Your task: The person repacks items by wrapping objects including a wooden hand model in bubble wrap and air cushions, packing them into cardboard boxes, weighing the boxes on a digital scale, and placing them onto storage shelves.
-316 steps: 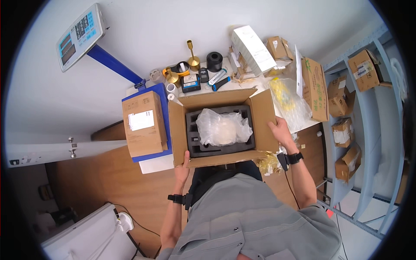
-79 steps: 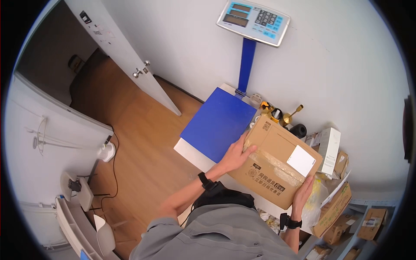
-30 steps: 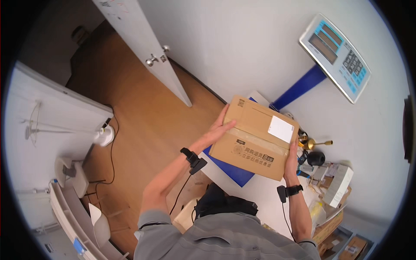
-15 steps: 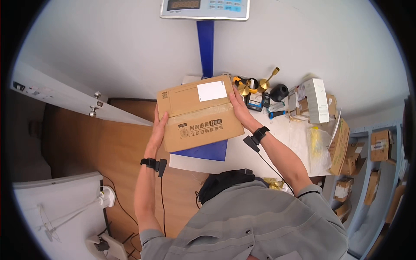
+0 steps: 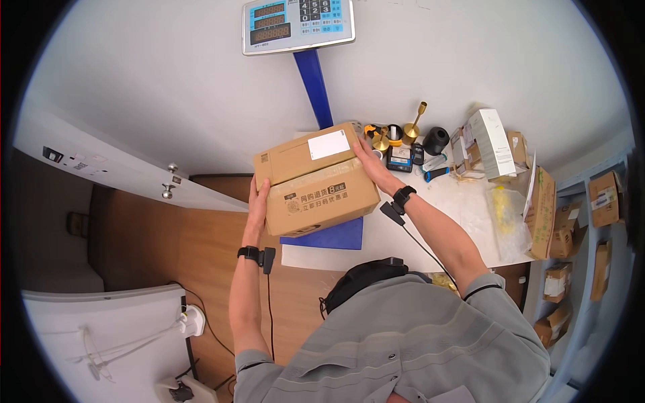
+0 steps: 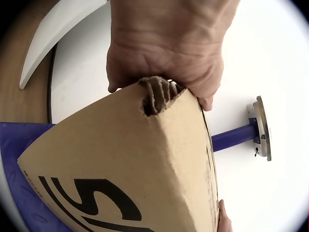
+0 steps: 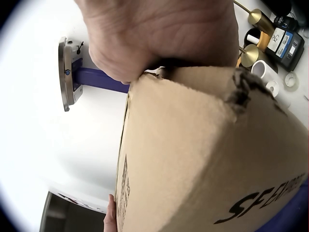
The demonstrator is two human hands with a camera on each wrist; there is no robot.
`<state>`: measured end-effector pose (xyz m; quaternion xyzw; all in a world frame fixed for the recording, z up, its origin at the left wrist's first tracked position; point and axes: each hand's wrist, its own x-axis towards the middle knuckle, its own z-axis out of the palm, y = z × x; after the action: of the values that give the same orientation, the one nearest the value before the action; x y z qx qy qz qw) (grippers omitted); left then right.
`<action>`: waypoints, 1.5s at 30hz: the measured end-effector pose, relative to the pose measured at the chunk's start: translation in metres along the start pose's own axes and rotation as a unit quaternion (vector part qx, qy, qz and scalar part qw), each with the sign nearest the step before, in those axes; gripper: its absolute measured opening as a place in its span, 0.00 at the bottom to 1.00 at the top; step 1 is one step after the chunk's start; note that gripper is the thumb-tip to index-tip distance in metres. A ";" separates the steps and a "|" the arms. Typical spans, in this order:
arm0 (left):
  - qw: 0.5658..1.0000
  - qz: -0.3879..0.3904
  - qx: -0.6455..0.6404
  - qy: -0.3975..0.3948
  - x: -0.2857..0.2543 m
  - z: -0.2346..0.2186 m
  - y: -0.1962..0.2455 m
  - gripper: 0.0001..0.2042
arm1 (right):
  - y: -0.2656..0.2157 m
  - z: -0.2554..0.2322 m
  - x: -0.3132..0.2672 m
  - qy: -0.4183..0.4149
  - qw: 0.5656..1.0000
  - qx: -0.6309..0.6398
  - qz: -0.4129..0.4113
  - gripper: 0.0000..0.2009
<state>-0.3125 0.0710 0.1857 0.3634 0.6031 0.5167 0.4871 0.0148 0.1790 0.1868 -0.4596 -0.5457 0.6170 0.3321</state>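
A closed brown cardboard box with a white label and clear tape along its top seam is held between my two hands. My left hand grips its left end, thumb on the top face. At the opposite end my right hand holds on, the thumb side along the top edge. Beneath the box the blue scale platform shows at the front, most of it hidden. In the left wrist view, frayed cardboard layers show at the corner under the left palm.
The scale's display stands behind on a blue post. Right on the white table are gold candlesticks, a black device, a tall white box and bubble wrap. Shelves with cartons stand farther right.
Earlier the box stood open with a wrapped item in grey foam, and another carton lay on the scale. That carton left the platform; the box is now closed and has moved left over it.
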 end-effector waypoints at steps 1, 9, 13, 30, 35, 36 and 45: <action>1.000 0.000 0.015 0.018 -0.001 0.000 0.000 0.35 | -0.005 0.000 -0.003 -0.001 1.000 -0.002 0.009 0.46; 0.999 -0.005 0.008 0.038 0.005 -0.007 0.002 0.38 | -0.009 -0.009 -0.013 0.028 1.000 -0.009 0.005 0.47; 0.999 -0.007 0.002 0.038 0.009 -0.009 -0.001 0.35 | -0.004 -0.010 -0.012 0.027 0.999 0.024 -0.010 0.45; 0.981 0.082 0.167 0.048 0.032 -0.009 0.000 0.29 | 0.006 0.013 -0.030 0.150 0.983 -0.098 -0.038 0.36; 0.960 0.075 0.265 0.052 0.024 -0.006 0.012 0.33 | 0.008 0.015 -0.029 0.169 0.977 -0.119 -0.050 0.34; 0.958 0.071 0.273 0.059 0.022 -0.004 0.015 0.33 | 0.007 0.015 -0.029 0.165 0.978 -0.120 -0.047 0.34; 0.961 0.108 0.246 0.070 0.023 0.003 0.011 0.31 | 0.019 0.011 -0.020 0.190 0.956 -0.193 -0.110 0.28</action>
<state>-0.3167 0.0960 0.1919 0.4983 0.7012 0.4258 0.2807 0.0138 0.1532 0.1717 -0.5608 -0.6287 0.3602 0.4005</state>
